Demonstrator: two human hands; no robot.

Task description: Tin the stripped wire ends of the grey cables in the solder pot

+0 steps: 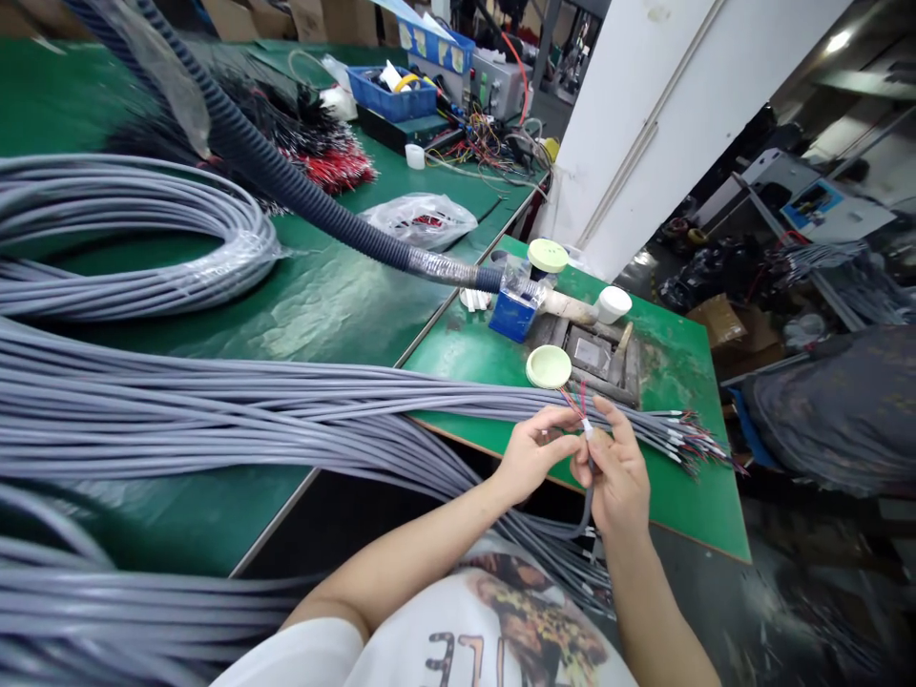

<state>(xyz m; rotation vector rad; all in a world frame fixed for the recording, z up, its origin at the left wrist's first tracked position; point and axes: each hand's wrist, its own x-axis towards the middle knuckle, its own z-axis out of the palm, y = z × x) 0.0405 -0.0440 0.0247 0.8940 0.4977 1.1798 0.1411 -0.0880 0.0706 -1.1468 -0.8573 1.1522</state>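
A grey cable (590,496) rises between my hands, its end in a white sleeve (588,426) with thin red and green wires (582,399) fanned out above it. My right hand (622,468) pinches the cable just below that sleeve, thumb in front and index finger raised beside the wires. From the left, my left hand (533,450) closes in with index finger and thumb at the wires and sleeve; its fingertips are partly hidden. Behind both hands lies a bundle of grey cables (458,396), whose stripped, white-sleeved ends (676,439) spread at the right.
A solder pot (591,353) sits behind my hands, near a pale green dish (549,366), a white cup (614,303) and a blue box (513,310). A dark corrugated hose (322,210) hangs across. Coiled cable (236,258) lies left; a white pillar (665,105) stands behind.
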